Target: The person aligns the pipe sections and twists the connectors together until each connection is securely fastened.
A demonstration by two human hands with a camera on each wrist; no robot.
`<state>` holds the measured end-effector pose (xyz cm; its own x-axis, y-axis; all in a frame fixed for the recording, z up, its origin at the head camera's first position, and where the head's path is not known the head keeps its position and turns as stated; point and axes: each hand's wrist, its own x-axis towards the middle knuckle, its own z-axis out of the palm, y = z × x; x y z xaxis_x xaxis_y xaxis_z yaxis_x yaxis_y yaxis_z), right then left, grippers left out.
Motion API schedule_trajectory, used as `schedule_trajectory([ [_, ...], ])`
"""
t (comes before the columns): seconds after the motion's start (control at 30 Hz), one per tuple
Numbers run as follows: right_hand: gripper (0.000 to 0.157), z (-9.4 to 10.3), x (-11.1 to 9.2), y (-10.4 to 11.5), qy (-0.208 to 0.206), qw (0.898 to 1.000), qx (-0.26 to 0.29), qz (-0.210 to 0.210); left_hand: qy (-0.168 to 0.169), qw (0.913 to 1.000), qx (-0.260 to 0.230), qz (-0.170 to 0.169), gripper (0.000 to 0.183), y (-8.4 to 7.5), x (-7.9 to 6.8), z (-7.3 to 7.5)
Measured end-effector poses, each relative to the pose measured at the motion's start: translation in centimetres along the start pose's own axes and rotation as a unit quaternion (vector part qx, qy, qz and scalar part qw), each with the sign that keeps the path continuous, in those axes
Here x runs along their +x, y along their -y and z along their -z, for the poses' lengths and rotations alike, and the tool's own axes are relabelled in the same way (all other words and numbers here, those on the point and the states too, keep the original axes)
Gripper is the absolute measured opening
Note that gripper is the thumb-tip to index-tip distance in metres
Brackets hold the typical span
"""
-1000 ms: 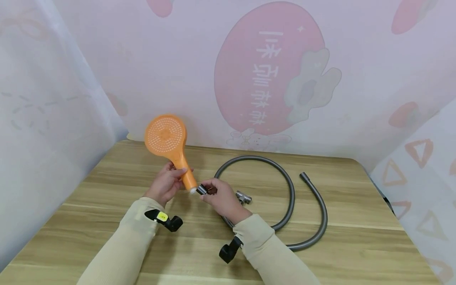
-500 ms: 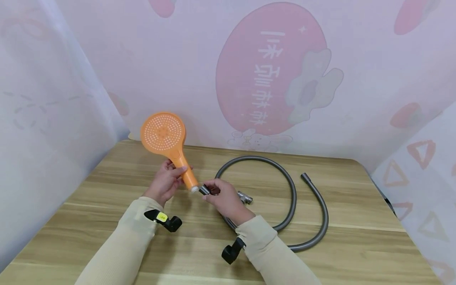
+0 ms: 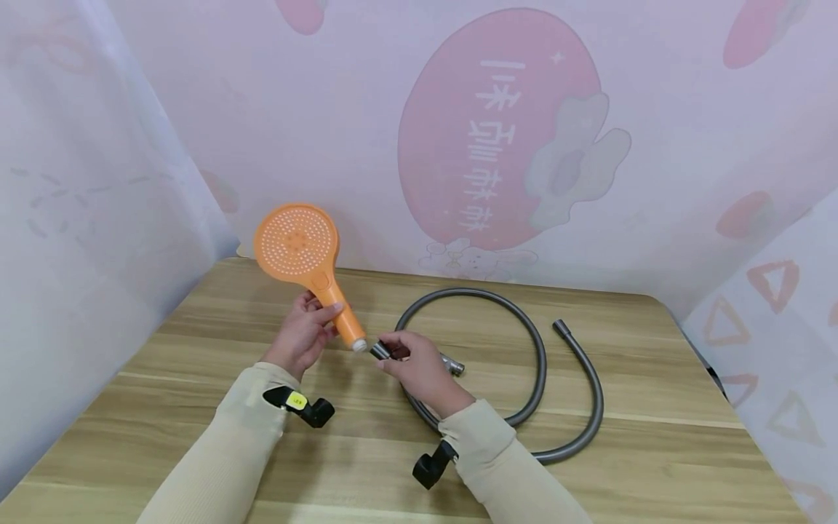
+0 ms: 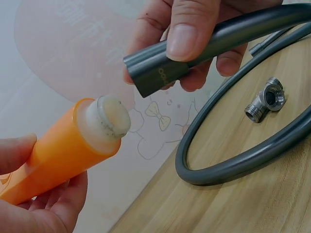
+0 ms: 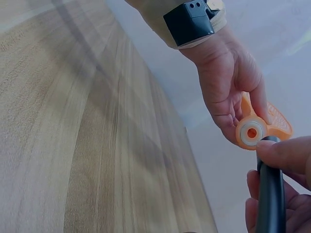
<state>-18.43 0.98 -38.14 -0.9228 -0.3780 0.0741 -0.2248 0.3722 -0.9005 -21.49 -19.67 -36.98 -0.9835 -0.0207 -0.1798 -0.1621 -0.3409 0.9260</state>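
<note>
My left hand [image 3: 302, 333] grips the handle of an orange shower head [image 3: 297, 241], its round perforated face turned toward the head camera. A white threaded end [image 4: 114, 116] sticks out of the handle's bottom. Between thumb and fingers, my right hand [image 3: 422, 366] pinches one end of a grey shower hose [image 4: 158, 68]. In the left wrist view a small gap separates the hose's dark connector from the white thread, and the connector's mouth faces it at an angle. The rest of the hose loops over the table, with its other connector [image 3: 561, 328] lying at the right.
A metal T-shaped fitting [image 4: 267, 100] with threaded ends lies on the wooden table [image 3: 655, 378] inside the hose loop, partly hidden behind the right hand in the head view. A printed fabric backdrop [image 3: 327, 109] stands behind the table and along both sides.
My right hand has drawn slightly right with the hose end, widening the gap to the handle. The shower head has tilted a little, its face shifting up and left.
</note>
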Motion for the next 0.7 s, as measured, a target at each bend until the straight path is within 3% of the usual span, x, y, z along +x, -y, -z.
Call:
schedule_trajectory([
  [0.7, 0.035, 1.2, -0.9, 1.1, 0.000, 1.000, -0.019, -0.015, -0.021, 0.9997, 0.001, -0.016, 0.070, -0.6, -0.8, -1.2],
])
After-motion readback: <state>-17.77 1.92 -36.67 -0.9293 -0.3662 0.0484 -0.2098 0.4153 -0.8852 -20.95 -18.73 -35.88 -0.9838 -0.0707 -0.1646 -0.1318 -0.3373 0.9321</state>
